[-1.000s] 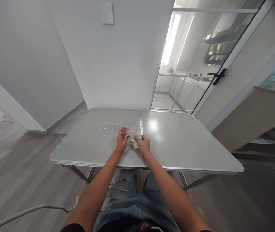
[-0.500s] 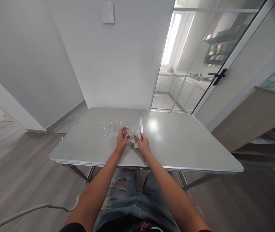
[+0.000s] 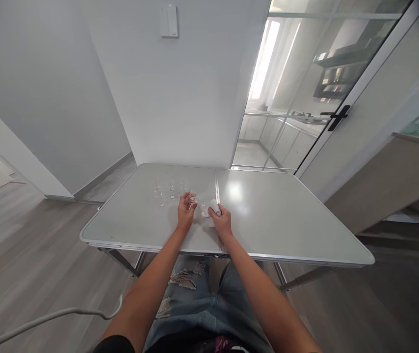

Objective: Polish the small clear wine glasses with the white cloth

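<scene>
A grey folding table [image 3: 275, 220] fills the middle of the view, with a seam running from its far edge to its near edge at the centre. Behind it, at twelve o'clock, stands a white wall [image 3: 180, 98] carrying a small white switch plate [image 3: 169, 21]. At two o'clock a glass sliding door [image 3: 305, 88] with a black handle [image 3: 337, 117] shows a bright kitchen beyond. A wood-toned floor [image 3: 29, 255] spreads out on the nine o'clock side, and a pale cable [image 3: 47, 316] curves across it at seven o'clock. The person's ripped blue jeans [image 3: 195, 309] show under the near edge of the table.

Both bare forearms reach forward to the table's centre, where the hands meet just left of the seam. The left hand [image 3: 185, 213] is closed around a small clear glass [image 3: 194, 199], which sits at the fingertips, tilted toward the other hand. The right hand [image 3: 223, 220] grips a crumpled white cloth [image 3: 210, 208], which lies at ten o'clock from that hand and touches or nearly touches the glass; which of the two cannot be told at this size. So the glass is between the two hands, just above the tabletop.

At eleven o'clock from the left hand, a cluster of more small clear glasses [image 3: 169, 189] stands on the table, near the hand but apart from it.
</scene>
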`<state>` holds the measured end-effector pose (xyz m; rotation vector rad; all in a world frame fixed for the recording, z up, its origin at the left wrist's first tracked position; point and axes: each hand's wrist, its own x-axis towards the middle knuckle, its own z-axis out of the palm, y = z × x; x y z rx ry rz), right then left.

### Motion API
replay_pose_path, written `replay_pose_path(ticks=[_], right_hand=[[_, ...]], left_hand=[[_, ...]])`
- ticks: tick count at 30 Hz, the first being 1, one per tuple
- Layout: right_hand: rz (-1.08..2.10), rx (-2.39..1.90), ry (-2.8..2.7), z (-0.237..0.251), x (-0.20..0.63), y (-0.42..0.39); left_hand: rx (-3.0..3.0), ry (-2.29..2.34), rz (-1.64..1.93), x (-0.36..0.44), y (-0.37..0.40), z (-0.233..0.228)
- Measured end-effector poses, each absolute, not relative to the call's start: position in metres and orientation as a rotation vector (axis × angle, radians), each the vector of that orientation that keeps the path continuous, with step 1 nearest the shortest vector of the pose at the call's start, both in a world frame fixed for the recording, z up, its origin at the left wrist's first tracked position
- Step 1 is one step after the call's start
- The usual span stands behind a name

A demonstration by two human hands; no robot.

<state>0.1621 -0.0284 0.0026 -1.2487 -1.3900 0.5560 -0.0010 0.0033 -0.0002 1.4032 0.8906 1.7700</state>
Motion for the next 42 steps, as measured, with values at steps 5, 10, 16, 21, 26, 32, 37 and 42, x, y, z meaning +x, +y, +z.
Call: replay_pose_path(ticks=[5, 10, 16, 21, 26, 32, 37, 42], right_hand=[[0.631, -1.004, -1.286, 0.012, 0.167, -0.033], [0.841, -1.026, -1.294, 0.012, 0.167, -0.035], [0.738, -1.14, -1.479, 0.016, 0.168, -0.031], [0.467, -1.324, -1.68, 0.03, 0.167, -0.026], [0.338, -1.54, -1.847, 0.04, 0.157, -0.019], [0.302, -1.639, -1.892, 0.043, 0.155, -0.01], [0.257, -1.61, -1.953, 0.039, 0.157, -0.013], [0.22, -1.597, -1.859, 0.038, 0.175, -0.001]], left_hand=[[1.431, 0.884, 1.749, -0.001, 0.004, -0.002], [1.426, 0.853, 1.739, 0.0, 0.005, -0.004], [1.42, 0.833, 1.695, 0.0, 0.003, -0.002], [1.458, 0.83, 1.632, 0.002, -0.001, 0.004], [1.501, 0.853, 1.602, 0.004, -0.004, 0.008], [1.534, 0.867, 1.57, 0.003, -0.007, 0.01], [1.539, 0.841, 1.528, 0.004, -0.005, 0.009], [1.517, 0.772, 1.494, 0.005, 0.001, 0.006]])
